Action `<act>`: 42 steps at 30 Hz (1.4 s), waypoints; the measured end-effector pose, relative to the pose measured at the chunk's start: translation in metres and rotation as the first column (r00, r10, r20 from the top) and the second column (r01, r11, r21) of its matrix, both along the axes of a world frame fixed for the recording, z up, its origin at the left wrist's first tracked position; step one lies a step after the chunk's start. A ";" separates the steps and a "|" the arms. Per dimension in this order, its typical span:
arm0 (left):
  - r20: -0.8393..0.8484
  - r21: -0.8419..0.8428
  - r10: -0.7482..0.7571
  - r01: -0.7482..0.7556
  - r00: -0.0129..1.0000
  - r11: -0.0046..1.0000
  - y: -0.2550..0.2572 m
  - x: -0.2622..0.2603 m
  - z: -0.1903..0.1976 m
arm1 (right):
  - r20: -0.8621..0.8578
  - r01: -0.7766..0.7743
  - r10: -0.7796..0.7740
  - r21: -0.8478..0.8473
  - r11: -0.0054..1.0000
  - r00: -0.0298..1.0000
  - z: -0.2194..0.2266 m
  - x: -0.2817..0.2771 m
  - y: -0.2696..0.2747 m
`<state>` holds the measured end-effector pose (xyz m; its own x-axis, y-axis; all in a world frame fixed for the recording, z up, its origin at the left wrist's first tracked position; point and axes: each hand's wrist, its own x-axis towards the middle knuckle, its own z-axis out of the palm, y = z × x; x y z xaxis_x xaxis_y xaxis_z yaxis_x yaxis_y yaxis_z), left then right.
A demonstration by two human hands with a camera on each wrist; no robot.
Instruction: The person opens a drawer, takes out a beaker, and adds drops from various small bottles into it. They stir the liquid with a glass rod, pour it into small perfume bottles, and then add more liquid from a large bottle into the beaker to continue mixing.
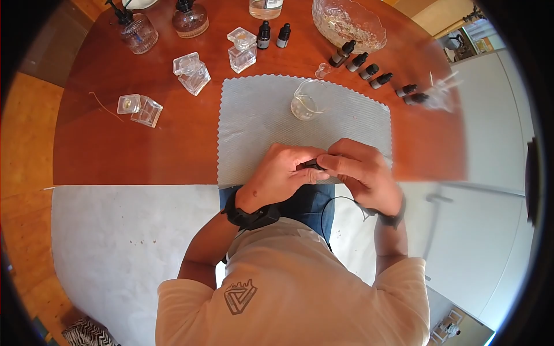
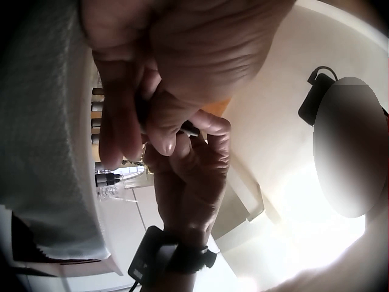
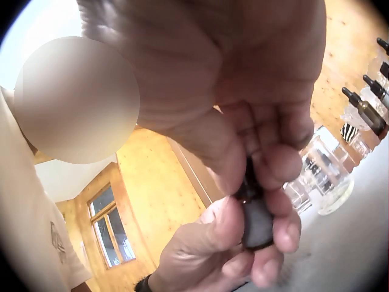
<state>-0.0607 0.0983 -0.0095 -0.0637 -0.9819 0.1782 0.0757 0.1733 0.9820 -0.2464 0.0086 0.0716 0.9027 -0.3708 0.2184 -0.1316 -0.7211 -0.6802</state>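
Close to the table's front edge, both hands meet on a small dark dropper bottle. My left hand grips the bottle's body between thumb and fingers, as the right wrist view shows. The black cap is pinched by the thumb and fingers of my right hand. Cap and body are in line with each other. In the head view the fingers hide most of the bottle. Beyond the hands, a small glass beaker stands on the grey cloth.
Several dark dropper bottles line the right side; a pair stands farther back. Square glass bottles are at the left, with ribbed pump bottles behind. A glass bowl sits at the back, a tiny glass cup before it.
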 end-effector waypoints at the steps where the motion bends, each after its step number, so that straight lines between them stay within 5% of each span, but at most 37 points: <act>1: -0.003 0.035 -0.040 0.040 0.999 0.999 -0.001 0.001 0.001 | -0.017 -0.040 0.039 -0.027 0.999 0.999 0.002 -0.001 -0.003; 6: -0.052 0.155 -0.201 0.207 0.978 0.966 -0.002 0.009 0.001 | -0.142 -0.224 0.203 -0.150 0.963 0.969 0.013 -0.005 -0.015; 12: -0.061 0.129 -0.099 0.106 0.993 0.986 -0.002 0.000 -0.003 | -0.175 -0.072 0.064 -0.041 0.997 0.982 0.010 -0.005 -0.007; 24: 0.132 0.160 0.033 -0.054 0.991 0.986 0.003 -0.006 0.009 | 0.043 0.252 -0.255 0.069 0.965 0.966 -0.020 -0.005 0.018; 27: -0.003 0.186 0.134 -0.131 0.991 0.974 0.002 -0.014 0.009 | 0.126 0.206 -0.208 0.034 0.978 0.970 -0.017 -0.007 0.014; 36: -0.382 0.226 -0.209 0.310 0.900 0.923 0.014 0.002 0.021 | -0.028 -0.224 0.222 -0.068 0.972 0.975 0.026 -0.018 -0.001; 42: -0.426 0.195 -0.336 0.448 0.840 0.873 0.017 0.005 0.054 | 0.080 -0.175 0.177 -0.038 0.984 0.981 0.070 -0.013 0.005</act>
<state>-0.0560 0.1155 0.0449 -0.4385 -0.8987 -0.0065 0.4420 -0.2220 0.8691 -0.2594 0.0139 0.1417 0.9314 -0.2000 0.3040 0.0551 -0.7483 -0.6610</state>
